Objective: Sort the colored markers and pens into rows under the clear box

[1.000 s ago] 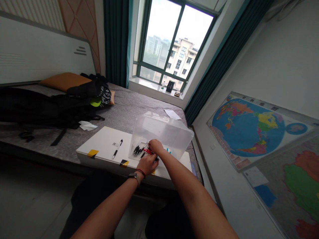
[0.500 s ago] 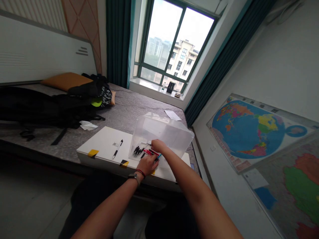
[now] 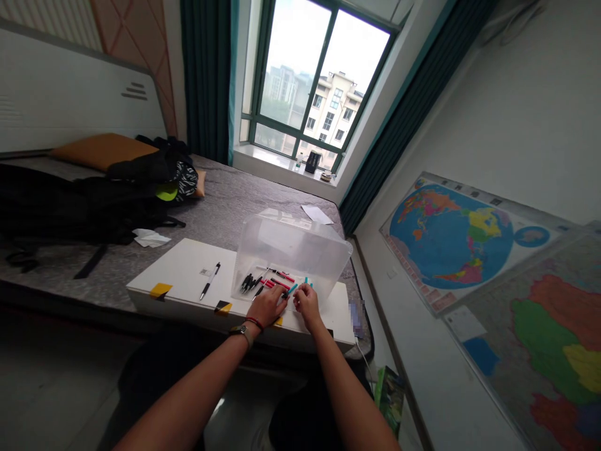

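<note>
Nearest the camera, two bare forearms reached forward over a dark lap. The left hand (image 3: 267,305), with a watch and a red cord at the wrist, rested on the near edge of the white board (image 3: 183,272), fingers curled; whether it gripped anything could not be told. Just beside it the right hand (image 3: 307,302) was partly closed, fingertips at a teal pen (image 3: 292,289) that lay at the mouth of the clear bin (image 3: 300,250); a firm hold on it could not be made out.

The bin lay on its side on the board, its opening toward the person. Inside it red pens (image 3: 277,282) lay in the middle and black pens (image 3: 247,283) to the left, close together. A single black pen (image 3: 209,280) lay apart on the board, left of the bin. Yellow and black tape marked the board's near edge.

The board sat on a grey bed (image 3: 225,207). Further left lay a crumpled tissue (image 3: 149,237), black bags (image 3: 84,200) and an orange pillow (image 3: 98,150). A paper (image 3: 317,214) lay behind the bin. Beyond stood the window (image 3: 319,88); maps (image 3: 451,238) hung on the right wall.
</note>
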### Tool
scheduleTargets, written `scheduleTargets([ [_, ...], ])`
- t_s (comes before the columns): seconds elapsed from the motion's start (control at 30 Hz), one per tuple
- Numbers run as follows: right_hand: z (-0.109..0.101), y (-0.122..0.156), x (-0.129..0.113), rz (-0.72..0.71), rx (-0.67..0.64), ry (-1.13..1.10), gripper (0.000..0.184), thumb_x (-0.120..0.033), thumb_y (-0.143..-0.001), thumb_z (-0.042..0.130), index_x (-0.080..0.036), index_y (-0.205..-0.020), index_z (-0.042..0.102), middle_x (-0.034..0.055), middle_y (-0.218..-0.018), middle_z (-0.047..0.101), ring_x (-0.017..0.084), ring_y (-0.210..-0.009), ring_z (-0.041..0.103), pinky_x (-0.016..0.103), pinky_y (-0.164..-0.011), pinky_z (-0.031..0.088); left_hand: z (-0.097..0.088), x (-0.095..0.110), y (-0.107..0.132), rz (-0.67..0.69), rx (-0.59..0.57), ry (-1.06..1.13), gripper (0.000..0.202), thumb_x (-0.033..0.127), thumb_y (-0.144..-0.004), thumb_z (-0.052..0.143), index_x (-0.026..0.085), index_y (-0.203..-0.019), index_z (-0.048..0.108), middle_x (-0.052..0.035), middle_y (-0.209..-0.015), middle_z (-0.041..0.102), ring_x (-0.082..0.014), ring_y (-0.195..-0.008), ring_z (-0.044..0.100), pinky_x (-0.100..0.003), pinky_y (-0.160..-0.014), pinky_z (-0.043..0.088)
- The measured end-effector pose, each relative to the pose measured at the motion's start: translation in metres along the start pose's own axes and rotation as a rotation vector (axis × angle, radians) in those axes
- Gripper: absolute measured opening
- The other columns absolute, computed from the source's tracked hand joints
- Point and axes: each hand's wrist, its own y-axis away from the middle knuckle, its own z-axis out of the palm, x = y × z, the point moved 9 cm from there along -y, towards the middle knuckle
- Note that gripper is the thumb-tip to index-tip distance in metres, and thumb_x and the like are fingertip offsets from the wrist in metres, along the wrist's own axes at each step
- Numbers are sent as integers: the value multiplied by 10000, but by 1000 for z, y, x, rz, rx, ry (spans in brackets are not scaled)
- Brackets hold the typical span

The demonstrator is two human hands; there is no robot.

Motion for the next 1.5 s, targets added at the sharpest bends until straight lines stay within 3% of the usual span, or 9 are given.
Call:
scheduleTargets([
  [0.23,-5,20,4,-73,38,-68,110,-259,-725,540,-231,-729,434,-62,-490,499,116,-388,439,206,-399,331,4,-3,1,-12,-9,-25,233,304,-919,490,244,-1120,593,-27,-927,711,-181,-804,663,-272,-674,462],
  [0.4,1,27,2,-48,2,-8,141,-275,-732,593,-232,-739,459,-52,-461,523,146,-381,481,227,-409,360,1,6,1,65,22,-30,208,316,-938,466,212,-1063,596,-52,-947,689,-177,-822,650,-270,-699,460],
  [0.53,1,28,-1,-35,0,-100,196,-345,-749,639,-217,-757,489,-28,-509,575,136,-377,485,227,-389,361,-2,12,1,111,29,-24,222,328,-949,456,213,-1076,596,-60,-987,669,-172,-836,639,-264,-689,453],
  [0.83,-3,50,11,42,189,-328,288,-415,-742,676,-194,-839,518,-87,-453,494,61,-346,381,158,-354,278,2,16,2,147,-15,-30,248,353,-947,463,249,-1099,629,-46,-979,643,-162,-827,621,-262,-700,453],
  [1.27,-6,47,10,31,215,-407,310,-414,-720,697,-185,-849,533,-84,-523,485,55,-392,414,155,-364,327,3,15,1,124,-59,-30,301,374,-961,418,265,-1138,637,-64,-1006,634,-166,-822,616,-272,-705,460],
  [1.5,-6,45,10,22,216,-381,322,-411,-713,708,-184,-853,528,-55,-640,564,51,-404,454,160,-356,368,3,17,2,138,-69,-31,318,367,-967,404,268,-1175,624,-65,-1009,629,-166,-826,611,-275,-724,461],
])
